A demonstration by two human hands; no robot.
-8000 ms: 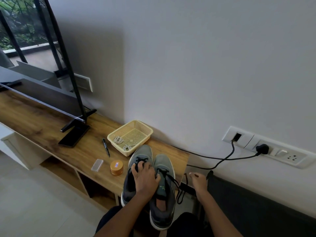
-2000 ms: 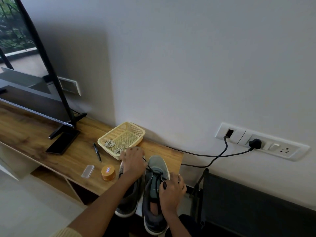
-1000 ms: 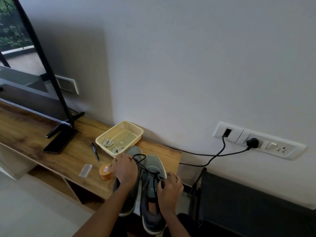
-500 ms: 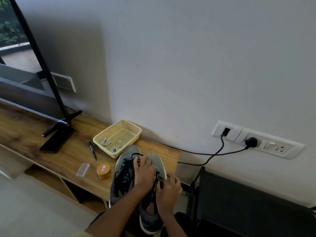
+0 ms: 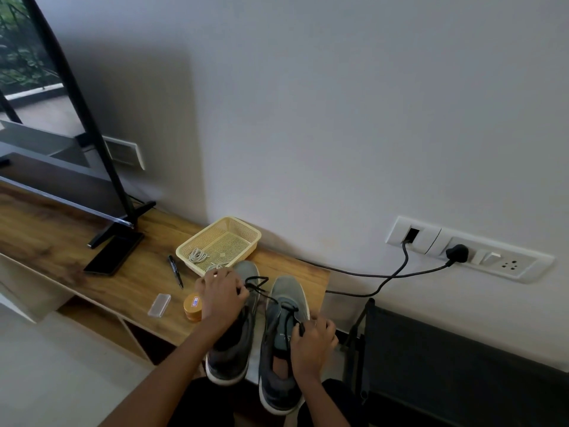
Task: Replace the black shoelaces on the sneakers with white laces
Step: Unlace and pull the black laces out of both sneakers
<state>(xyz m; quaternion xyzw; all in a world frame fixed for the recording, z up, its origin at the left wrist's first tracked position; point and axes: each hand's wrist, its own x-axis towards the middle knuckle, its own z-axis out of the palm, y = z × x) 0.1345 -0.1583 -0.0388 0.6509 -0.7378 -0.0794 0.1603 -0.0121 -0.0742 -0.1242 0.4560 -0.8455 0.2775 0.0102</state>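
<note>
While the long wooden worktop [image 5: 77, 241] runs from the left edge down to the lower middle of the frame, my pair of grey mesh sneakers with white soles [image 5: 277, 334] lies at its near end, toes toward the wall and heels hanging over toward me. They look light and soft-sided, so I judge they would slide or fold if I tugged hard without bracing them.

Just above the toes sits the cream plastic mesh basket [image 5: 243, 232], holding the coiled white laces [image 5: 198, 256], limp cord that should thread best when pinched near a stiff tip.

My left hand [image 5: 220, 298] rests over the left sneaker, fingers closed on a loop of the thin black shoelace [image 5: 261, 289], which stretches slack across to the right sneaker's eyelets. My right hand [image 5: 311, 340] is curled over that sneaker's tongue, gripping another part of the same lace, as best I can tell. The cord is floppy and likely snags at each eyelet; I judge it comes free easiest when taken close to the eyelet, one crossing at a time.
</note>
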